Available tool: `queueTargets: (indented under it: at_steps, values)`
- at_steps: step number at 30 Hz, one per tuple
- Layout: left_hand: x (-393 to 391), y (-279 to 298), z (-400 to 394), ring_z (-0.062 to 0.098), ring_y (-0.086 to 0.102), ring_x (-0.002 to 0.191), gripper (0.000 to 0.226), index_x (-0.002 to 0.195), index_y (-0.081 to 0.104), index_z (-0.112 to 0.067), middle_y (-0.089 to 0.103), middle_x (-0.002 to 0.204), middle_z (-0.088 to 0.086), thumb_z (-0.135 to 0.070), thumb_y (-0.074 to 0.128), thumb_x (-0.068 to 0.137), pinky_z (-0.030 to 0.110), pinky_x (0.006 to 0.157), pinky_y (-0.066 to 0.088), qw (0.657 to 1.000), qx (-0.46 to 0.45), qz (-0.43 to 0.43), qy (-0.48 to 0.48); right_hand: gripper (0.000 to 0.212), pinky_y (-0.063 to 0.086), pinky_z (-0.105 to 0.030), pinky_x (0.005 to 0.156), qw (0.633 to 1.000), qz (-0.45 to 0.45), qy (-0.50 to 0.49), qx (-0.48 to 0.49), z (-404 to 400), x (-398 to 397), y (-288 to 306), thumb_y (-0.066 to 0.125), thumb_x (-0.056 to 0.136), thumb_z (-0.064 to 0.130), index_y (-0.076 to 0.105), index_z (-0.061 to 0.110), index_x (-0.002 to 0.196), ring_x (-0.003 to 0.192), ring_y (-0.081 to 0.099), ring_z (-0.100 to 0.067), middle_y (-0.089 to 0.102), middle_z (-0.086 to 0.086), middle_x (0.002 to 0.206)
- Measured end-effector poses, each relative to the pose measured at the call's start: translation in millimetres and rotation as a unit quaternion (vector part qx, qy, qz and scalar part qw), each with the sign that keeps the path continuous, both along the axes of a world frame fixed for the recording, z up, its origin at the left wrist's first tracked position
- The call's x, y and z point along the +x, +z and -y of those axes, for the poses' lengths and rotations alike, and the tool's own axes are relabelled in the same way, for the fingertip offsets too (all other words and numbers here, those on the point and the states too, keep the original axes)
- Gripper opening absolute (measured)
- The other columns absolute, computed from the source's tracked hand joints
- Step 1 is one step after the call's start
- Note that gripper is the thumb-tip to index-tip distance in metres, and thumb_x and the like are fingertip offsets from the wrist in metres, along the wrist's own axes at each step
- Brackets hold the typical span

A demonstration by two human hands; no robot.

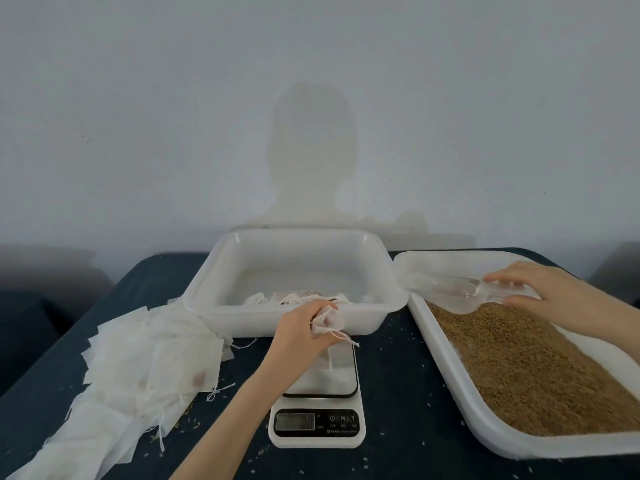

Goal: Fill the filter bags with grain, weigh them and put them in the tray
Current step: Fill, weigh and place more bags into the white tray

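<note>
My left hand [300,332] grips a white filter bag [329,320] by its gathered top, just above the scale [317,410] and at the front wall of the white tray [367,317]. The bag's drawstring dangles to the right. Several filled bags [294,297] lie inside the tray near its front wall. My right hand [550,292] rests on a clear plastic scoop [467,292], which lies at the far end of the grain bin [460,382] of brown grain [526,368].
A heap of empty filter bags [145,368] spreads over the left of the dark blue table [398,375]. Loose grains are scattered on the cloth around the scale. A pale wall rises right behind the tray.
</note>
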State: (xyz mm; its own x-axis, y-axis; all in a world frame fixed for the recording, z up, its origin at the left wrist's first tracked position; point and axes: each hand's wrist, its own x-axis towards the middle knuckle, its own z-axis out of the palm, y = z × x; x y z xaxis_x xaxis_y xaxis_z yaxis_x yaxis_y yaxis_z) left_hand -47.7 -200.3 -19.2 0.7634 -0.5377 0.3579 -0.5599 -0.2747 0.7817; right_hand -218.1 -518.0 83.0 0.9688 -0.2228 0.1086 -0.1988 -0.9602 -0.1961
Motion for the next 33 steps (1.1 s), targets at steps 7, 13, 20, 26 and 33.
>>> queueTargets:
  at_steps: [7,13,20,26,33]
  values:
    - [5,-30,-2,0.001,0.053,0.068,0.021,0.079,0.060,-0.027,0.063,0.075,-0.013,-0.008,0.067,0.083,0.009,0.063,0.040,0.996,0.040,-0.074,0.007,0.026,0.049,-0.019,0.084,0.983,-0.142,-0.103,-0.054,39,-7,-69,0.055,0.093,0.040,0.058,0.030,0.117,0.093,0.056,-0.002,0.055,0.016,0.107]
    - [16,-41,-27,-0.001,0.055,0.088,0.019,0.090,0.056,-0.036,0.062,0.095,-0.019,-0.026,0.070,0.082,0.014,0.076,0.041,0.987,0.157,-0.013,0.019,0.042,0.051,-0.022,0.078,0.971,-0.200,-0.113,-0.061,40,-5,-98,0.036,0.083,0.066,0.059,0.032,0.094,0.082,0.060,-0.003,0.063,0.011,0.092]
    - [18,-35,-66,-0.013,0.051,0.109,0.033,0.109,0.054,-0.041,0.060,0.111,-0.027,-0.030,0.072,0.083,0.012,0.095,0.038,0.995,0.069,-0.065,0.001,0.062,0.053,-0.026,0.084,0.970,-0.204,-0.114,-0.065,37,-5,-109,0.026,0.072,0.080,0.056,0.039,0.107,0.088,0.062,-0.004,0.064,0.015,0.101]
    - [20,-39,-91,-0.002,0.062,0.092,0.015,0.096,0.064,-0.030,0.070,0.097,-0.011,-0.016,0.060,0.093,0.012,0.082,0.044,0.993,-0.012,-0.097,0.060,0.051,0.049,-0.025,0.092,0.967,-0.145,-0.150,-0.145,25,0,-87,0.045,0.094,0.055,0.043,0.031,0.139,0.114,0.054,-0.006,0.054,0.012,0.133]
    - [21,-51,-89,-0.003,0.063,0.088,0.022,0.092,0.065,-0.027,0.071,0.085,-0.010,-0.007,0.056,0.094,0.003,0.075,0.042,0.989,-0.037,-0.096,0.103,0.023,0.048,-0.021,0.063,0.990,0.061,-0.081,-0.098,-79,27,-42,0.045,0.095,0.046,0.060,0.043,0.111,0.085,0.059,0.001,0.063,0.026,0.097]
